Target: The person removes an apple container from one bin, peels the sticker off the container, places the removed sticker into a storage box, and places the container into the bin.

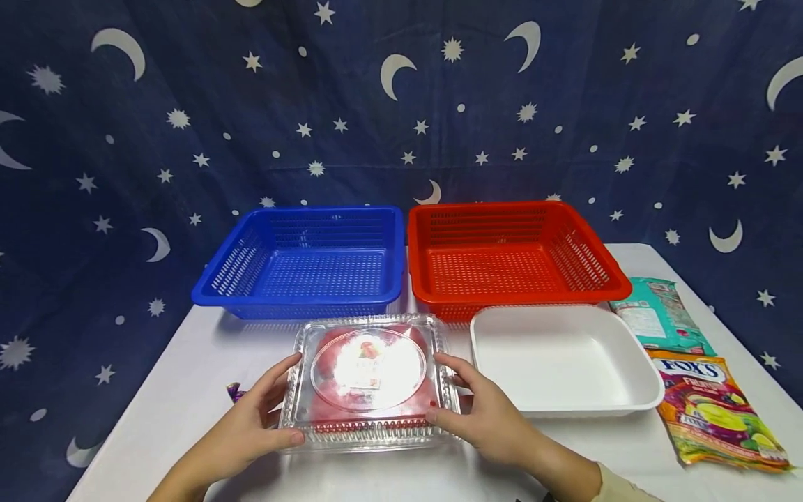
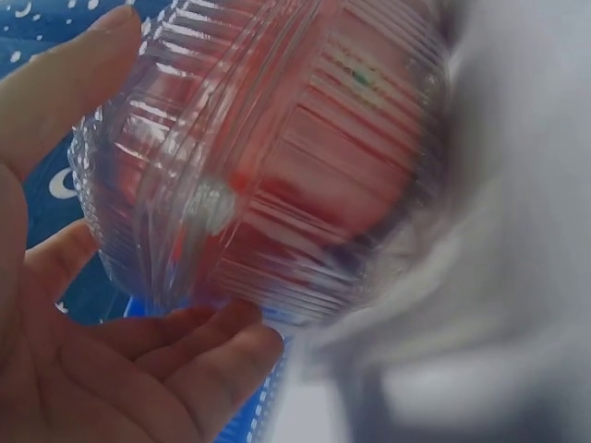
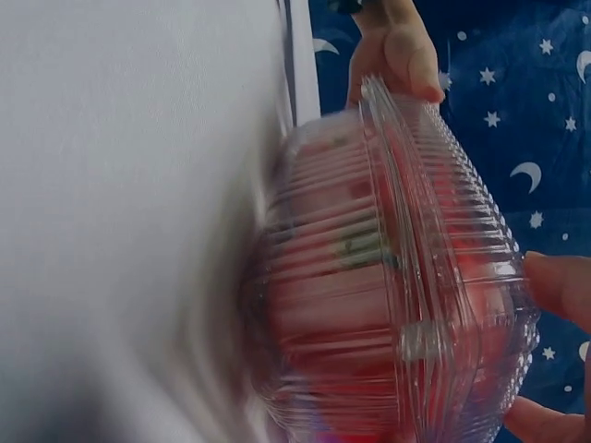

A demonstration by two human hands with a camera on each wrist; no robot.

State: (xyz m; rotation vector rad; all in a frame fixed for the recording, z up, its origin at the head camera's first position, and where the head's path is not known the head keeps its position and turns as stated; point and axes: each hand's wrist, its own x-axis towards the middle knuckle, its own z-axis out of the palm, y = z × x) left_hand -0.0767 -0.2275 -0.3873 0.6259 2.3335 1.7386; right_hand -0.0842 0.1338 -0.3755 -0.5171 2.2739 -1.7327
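Observation:
A clear plastic clamshell box (image 1: 366,369) stands in front of me on the white table, with red contents showing through its ribbed walls and glare over its oval label. My left hand (image 1: 254,422) holds its left side, thumb at the near corner and fingers along the far part. On the opposite side my right hand (image 1: 486,415) grips the edge, its thumb near the front corner. In the left wrist view the ribbed wall of the box (image 2: 295,157) fills the middle, with fingers touching its edge. What exactly the red contents are cannot be told.
Behind the box are a blue basket (image 1: 314,309) and a red basket (image 1: 521,296). A white tray (image 1: 564,362) lies to its right. Farther right are a teal packet (image 1: 659,317) and a FOX'S candy bag (image 1: 718,411). A small purple wrapper (image 1: 235,392) is beside my left hand.

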